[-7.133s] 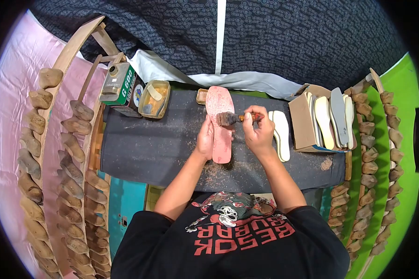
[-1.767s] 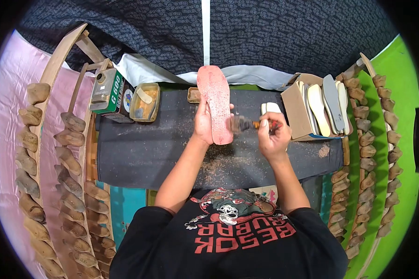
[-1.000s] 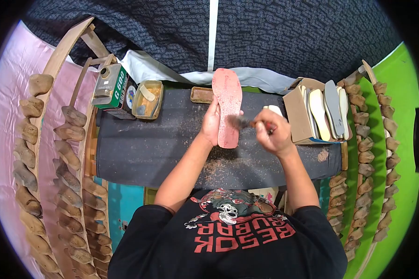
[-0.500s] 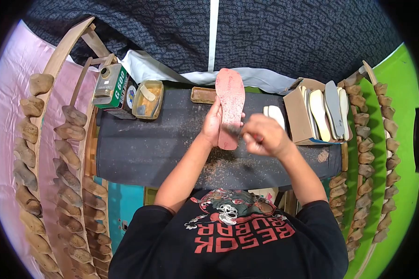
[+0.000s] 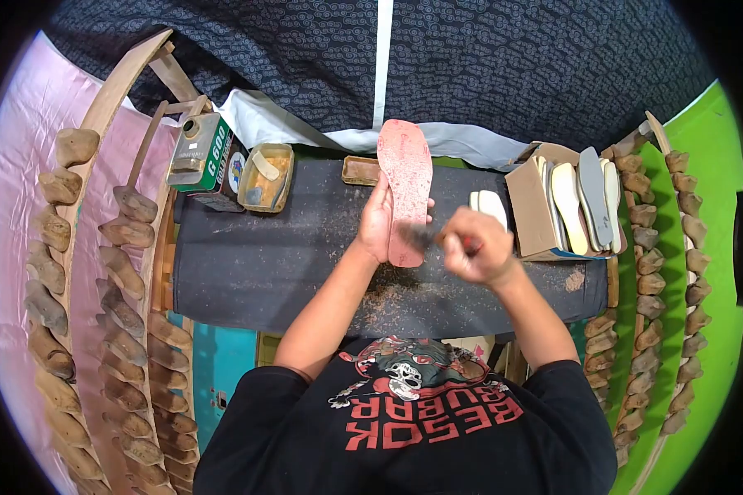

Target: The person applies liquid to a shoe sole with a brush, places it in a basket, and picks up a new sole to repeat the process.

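Closest in, short of the sole's near end, a black shirt [image 5: 404,429] is seen, and then crumbs [image 5: 388,289] are scattered on the dark cloth [image 5: 256,264]. The sole [image 5: 406,165] itself is held up over that cloth, out in front of the chest, with its long axis pointed pretty much straight away from the body and the broader end at the far side. Its left edge is gripped by the left hand [image 5: 376,221], fingers tucked underneath, with a bit of fingertip [image 5: 430,206] poking out past the right edge, so that's the nearer hand by a mile. The right hand [image 5: 477,247] is clenched around a brush [image 5: 414,236] off to the right of the sole's near half, not touching it, and the gap is bridged by the brush, laid roughly crossways to the long axis. The bristles are seen over the near half, but they're smeared by blur, so whether they're actually pressed on can't be told. Further right of the sole, some pale insoles [image 5: 490,206] are set down, and past those a box [image 5: 530,210] is stuffed with more. Left of its far half, a small tray [image 5: 360,171], a tub [image 5: 268,177] and a can [image 5: 198,161] are lined up, and beyond the far end a curtain [image 5: 512,66] is hung.
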{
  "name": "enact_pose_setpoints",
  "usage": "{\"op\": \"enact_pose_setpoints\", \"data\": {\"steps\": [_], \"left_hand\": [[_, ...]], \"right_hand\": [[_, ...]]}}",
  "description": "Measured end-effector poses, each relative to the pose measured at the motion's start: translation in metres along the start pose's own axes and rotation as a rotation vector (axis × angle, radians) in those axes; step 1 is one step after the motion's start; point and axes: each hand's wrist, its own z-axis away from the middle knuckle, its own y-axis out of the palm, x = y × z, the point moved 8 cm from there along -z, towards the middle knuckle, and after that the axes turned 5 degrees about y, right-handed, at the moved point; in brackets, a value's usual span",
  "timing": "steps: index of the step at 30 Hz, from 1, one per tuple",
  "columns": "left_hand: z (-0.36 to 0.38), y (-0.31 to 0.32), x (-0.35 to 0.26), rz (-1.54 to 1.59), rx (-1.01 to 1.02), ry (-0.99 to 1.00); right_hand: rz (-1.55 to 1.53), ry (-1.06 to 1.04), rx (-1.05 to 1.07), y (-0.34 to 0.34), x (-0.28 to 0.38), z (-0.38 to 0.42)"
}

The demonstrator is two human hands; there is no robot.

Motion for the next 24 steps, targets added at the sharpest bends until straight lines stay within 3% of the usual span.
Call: {"op": "enact_pose_setpoints", "data": {"steps": [1,3,5,7,9,10,13,17,19,21,24], "left_hand": [[0.001,0.001,0.002,-0.049,0.107,-0.055],[0.000,-0.007,0.007,-0.071,-0.009,-0.047],[0.003,-0.010,0.008,-0.058,-0.182,-0.009],[0.005,0.001,0.014,-0.016,-0.080,-0.038],[0.005,0.005,0.012,-0.138,-0.102,-0.001],[0.005,0.007,0.013,-0.144,-0.035,-0.017],[0.008,0.011,0.015,0.039,-0.130,-0.006],[0.011,0.001,0.009,-0.182,-0.193,0.027],[0.015,0.003,0.015,-0.105,-0.156,-0.030],[0.013,0.004,0.015,-0.120,-0.098,0.007],[0.014,0.008,0.016,-0.146,-0.093,0.009]], "right_hand": [[-0.010,-0.029,0.091,0.010,0.010,0.003],[-0.026,-0.084,0.150,0.014,0.024,0.000],[0.009,-0.034,0.008,0.003,0.000,0.001],[0.119,0.150,-0.051,-0.016,-0.027,-0.006],[0.205,0.104,-0.251,-0.033,-0.029,-0.014],[0.238,0.093,-0.253,-0.034,-0.027,-0.014],[0.120,0.051,-0.144,-0.016,-0.014,-0.007],[0.036,0.008,0.013,0.003,0.001,-0.004],[0.101,0.001,-0.046,-0.010,-0.015,-0.012],[0.243,0.133,-0.186,-0.029,-0.035,-0.016],[0.305,0.074,-0.266,-0.036,-0.036,-0.023]]}}
